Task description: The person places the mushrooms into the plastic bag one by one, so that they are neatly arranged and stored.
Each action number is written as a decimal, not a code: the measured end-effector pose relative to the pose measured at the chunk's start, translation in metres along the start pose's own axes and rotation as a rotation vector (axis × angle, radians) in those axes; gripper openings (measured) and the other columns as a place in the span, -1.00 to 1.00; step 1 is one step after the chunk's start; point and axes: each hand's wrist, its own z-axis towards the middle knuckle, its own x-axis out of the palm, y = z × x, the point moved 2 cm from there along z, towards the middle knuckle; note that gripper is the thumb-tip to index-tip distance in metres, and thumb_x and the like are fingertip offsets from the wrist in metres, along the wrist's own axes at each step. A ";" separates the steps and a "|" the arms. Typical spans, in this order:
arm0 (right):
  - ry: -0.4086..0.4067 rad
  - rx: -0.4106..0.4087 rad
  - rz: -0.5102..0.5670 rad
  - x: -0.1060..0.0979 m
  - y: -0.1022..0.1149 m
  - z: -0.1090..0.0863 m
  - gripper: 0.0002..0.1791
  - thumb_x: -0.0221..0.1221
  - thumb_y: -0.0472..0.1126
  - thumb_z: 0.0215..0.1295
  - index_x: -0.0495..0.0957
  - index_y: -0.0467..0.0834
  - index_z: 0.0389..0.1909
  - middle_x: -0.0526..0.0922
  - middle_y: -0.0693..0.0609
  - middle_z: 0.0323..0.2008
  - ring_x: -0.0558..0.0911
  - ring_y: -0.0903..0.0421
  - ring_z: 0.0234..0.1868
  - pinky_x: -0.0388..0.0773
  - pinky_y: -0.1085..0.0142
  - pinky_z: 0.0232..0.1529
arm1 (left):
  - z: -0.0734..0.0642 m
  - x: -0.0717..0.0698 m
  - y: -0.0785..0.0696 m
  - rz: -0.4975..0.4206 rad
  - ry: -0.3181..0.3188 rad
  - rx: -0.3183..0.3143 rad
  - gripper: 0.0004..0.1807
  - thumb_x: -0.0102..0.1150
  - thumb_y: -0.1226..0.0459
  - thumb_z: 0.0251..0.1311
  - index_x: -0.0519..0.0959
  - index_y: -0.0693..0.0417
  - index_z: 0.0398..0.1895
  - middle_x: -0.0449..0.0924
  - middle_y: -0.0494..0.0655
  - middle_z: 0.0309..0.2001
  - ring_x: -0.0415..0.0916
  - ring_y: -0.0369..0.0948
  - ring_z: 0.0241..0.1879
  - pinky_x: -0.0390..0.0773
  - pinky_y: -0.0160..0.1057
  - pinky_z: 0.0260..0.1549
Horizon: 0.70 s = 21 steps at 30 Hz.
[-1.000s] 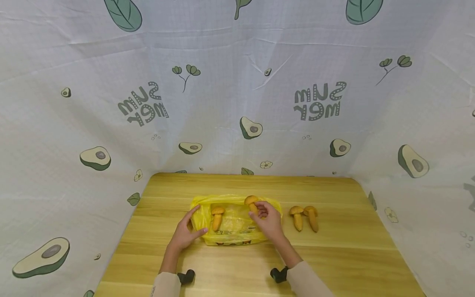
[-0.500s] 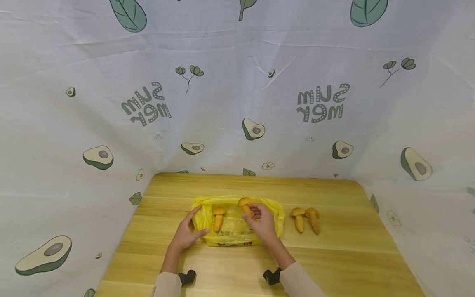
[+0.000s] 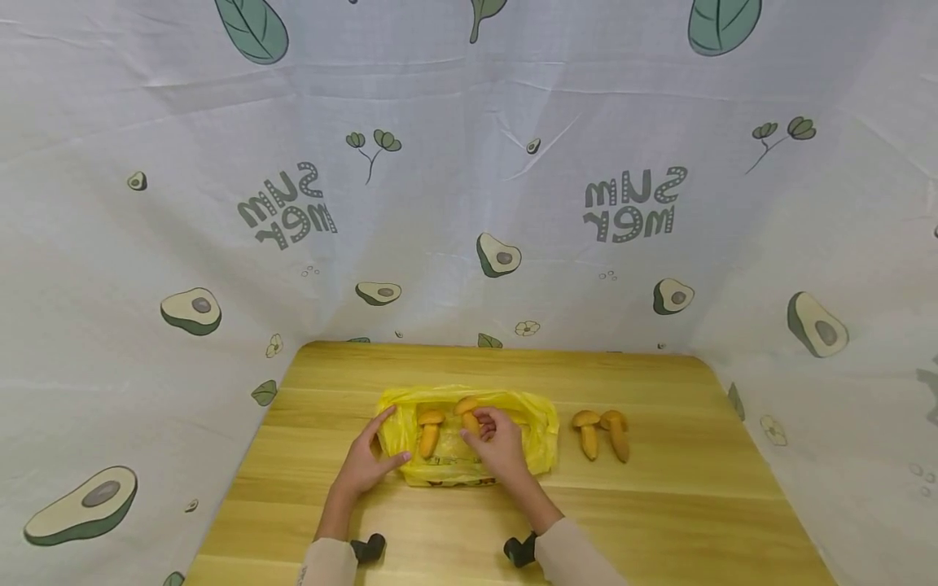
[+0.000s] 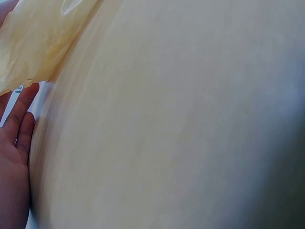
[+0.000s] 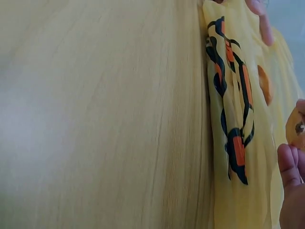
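Note:
A yellow plastic bag (image 3: 544, 427) lies with its mouth open towards me. My right hand (image 3: 504, 449) pinches an orange-yellow mushroom (image 3: 466, 406) by its stem, over the bag's opening and cap pointing away from me. Another mushroom (image 3: 429, 433) lies inside the bag towards the left. My left hand (image 3: 362, 467) rests against the bag's left side, fingers straight and spread, thumb at the front rim. Dark and orange print shows on the bag's front in the right wrist view, where the held mushroom's stem end (image 5: 296, 128) appears at the right edge.
Two more mushrooms, one (image 3: 588, 435) beside the other (image 3: 617, 436), lie right of the bag on the wooden table (image 3: 659, 513). A white cloth (image 3: 410, 203) printed with avocados hangs behind and on both sides. Black wrist mounts (image 3: 369, 548) sit by the sleeves.
My right hand has carried the mushroom leftwards from the bag's right side and slightly lower, nearer the mushroom in the bag. The left hand stays at the bag's left side.

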 end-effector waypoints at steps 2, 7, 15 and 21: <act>0.001 0.006 -0.005 0.003 0.001 0.000 -0.61 0.48 -0.18 0.20 0.64 -0.17 0.01 0.66 -0.06 -0.12 0.60 0.12 -0.22 0.62 0.44 -0.24 | 0.000 0.000 0.000 0.010 0.002 0.003 -0.05 0.53 0.26 0.11 0.27 -0.17 0.57 0.09 0.19 0.61 -0.07 0.27 0.61 0.00 0.36 0.52; -0.004 0.017 -0.011 0.011 0.001 0.000 -0.63 0.49 -0.21 0.19 0.65 -0.16 -0.01 0.65 -0.05 -0.16 0.60 0.11 -0.22 0.61 0.44 -0.25 | 0.000 0.000 -0.001 0.045 0.017 0.012 -0.04 0.52 0.19 0.13 0.23 -0.23 0.59 0.07 0.16 0.62 -0.08 0.25 0.62 0.05 0.34 0.51; -0.029 0.042 -0.072 0.020 -0.003 0.000 -0.63 0.50 -0.22 0.15 0.65 -0.19 -0.04 0.66 -0.05 -0.22 0.60 0.13 -0.28 0.59 0.43 -0.27 | 0.000 -0.002 0.000 0.048 0.032 0.002 -0.03 0.53 0.09 0.13 0.21 -0.29 0.60 0.05 0.11 0.63 -0.10 0.21 0.63 0.02 0.30 0.54; -0.029 0.048 -0.094 0.023 -0.004 0.000 -0.62 0.50 -0.21 0.14 0.65 -0.23 -0.06 0.68 -0.09 -0.23 0.61 0.11 -0.31 0.58 0.40 -0.29 | 0.000 -0.002 0.001 0.046 0.031 -0.001 -0.02 0.55 0.09 0.09 0.23 -0.33 0.58 0.08 0.07 0.63 -0.07 0.17 0.63 0.05 0.27 0.54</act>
